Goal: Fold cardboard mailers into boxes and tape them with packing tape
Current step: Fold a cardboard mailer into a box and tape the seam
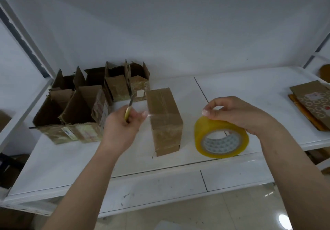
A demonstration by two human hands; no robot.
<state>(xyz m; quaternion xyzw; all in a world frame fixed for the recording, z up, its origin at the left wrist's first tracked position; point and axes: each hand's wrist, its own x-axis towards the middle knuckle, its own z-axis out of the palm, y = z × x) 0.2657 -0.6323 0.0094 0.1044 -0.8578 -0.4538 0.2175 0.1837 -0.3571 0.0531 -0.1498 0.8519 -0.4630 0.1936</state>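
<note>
Taped box (165, 120) is stood mid-shelf on white shelf (250, 94). Yellow-handled cutter (129, 110) is gripped by left hand (121, 128), just left of the box. Tape roll (221, 137) is held by right hand (237, 113), right of box. Open boxes (85, 108) are grouped at left.

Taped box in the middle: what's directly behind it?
Behind the taped box stand open-flapped cartons against the wall, one bearing a white label. The box hides nothing else visible; its rear face cannot be seen.
</note>
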